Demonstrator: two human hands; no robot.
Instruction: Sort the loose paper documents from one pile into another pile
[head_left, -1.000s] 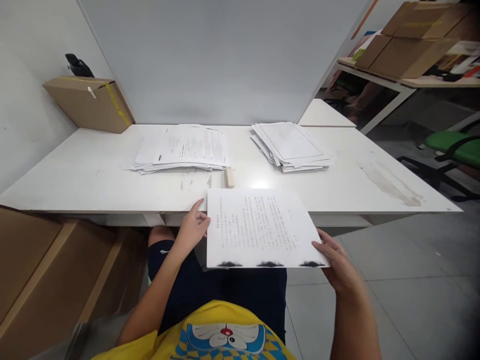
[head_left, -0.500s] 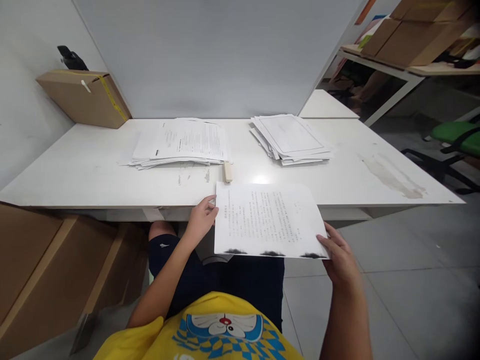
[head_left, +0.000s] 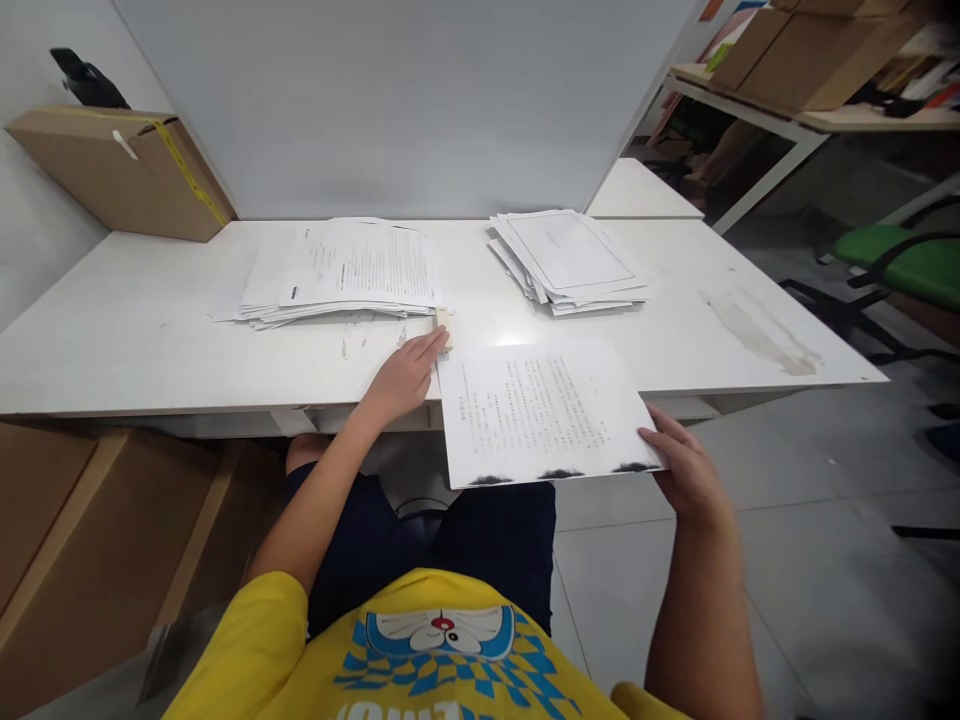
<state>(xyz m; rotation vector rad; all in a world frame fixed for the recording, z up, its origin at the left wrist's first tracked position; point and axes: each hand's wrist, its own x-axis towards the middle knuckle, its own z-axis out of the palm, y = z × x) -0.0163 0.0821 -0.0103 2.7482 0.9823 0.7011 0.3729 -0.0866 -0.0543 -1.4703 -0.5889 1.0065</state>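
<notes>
My right hand (head_left: 686, 470) grips the lower right corner of a printed sheet (head_left: 544, 408), which hangs half over the front edge of the white table (head_left: 150, 340). My left hand (head_left: 409, 372) has left the sheet and lies on the table with its fingers stretched out. Its fingertips touch a small beige stapler-like object (head_left: 444, 322) beside the left paper stack (head_left: 345, 272). A second paper stack (head_left: 566, 260) lies farther back and to the right.
A cardboard box (head_left: 112, 170) leans against the wall at the table's back left. More cardboard boxes (head_left: 97, 550) stand under the table on the left. A green chair (head_left: 900, 265) and a shelf with boxes (head_left: 810, 50) are at the right.
My left hand let go of the sheet's left edge and reached forward to the small beige object. The sheet moved farther onto the table, held by my right hand alone.
</notes>
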